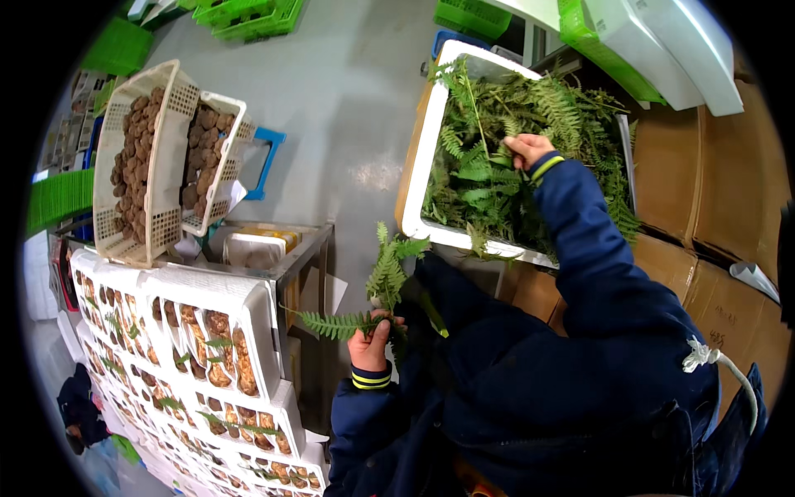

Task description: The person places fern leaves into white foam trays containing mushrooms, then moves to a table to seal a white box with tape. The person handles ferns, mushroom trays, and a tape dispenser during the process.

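Observation:
My left hand grips a small bunch of green fern fronds, whose leaves spread up and to the left. At the upper right, my right hand reaches over a white foam box heaped with ferns. Its thumb and fingers pinch together on a fern frond among the pile; the fingertips are partly lost in the leaves. To the left of my left hand stands a white foam tray holding elongated brown mushrooms in rows, with bits of fern on top.
More foam trays of mushrooms are stacked at lower left. Perforated plastic crates hold brown roundish lumps. A metal frame table stands between. Cardboard boxes line the right side. A person is at the far left edge.

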